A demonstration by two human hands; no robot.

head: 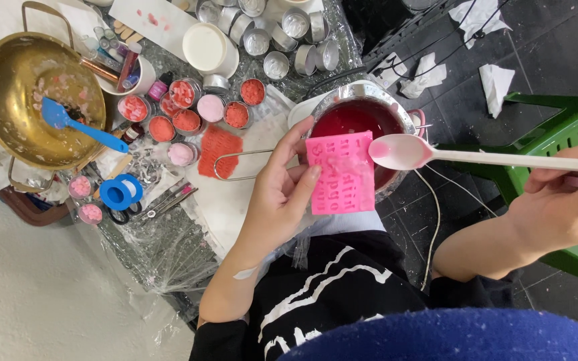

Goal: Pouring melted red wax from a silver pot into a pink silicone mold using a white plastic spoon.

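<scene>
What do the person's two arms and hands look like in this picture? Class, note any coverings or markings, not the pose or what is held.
Both the left hand and the right hand are bare, with no gloves, rings or watch visible. The forearms are uncovered too. A small pale strip, like a plaster or tape, sits on the left forearm. Dark sleeve cuffs with white print begin near the elbows.

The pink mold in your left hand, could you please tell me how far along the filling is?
Done: several small tins on the table already hold red or pink fill. In hand: the left hand holds the pink mold over the pot of red liquid, while the right hand brings the spoon to its top edge. Left: empty tins wait behind; the mold's fill level is unclear.
</scene>
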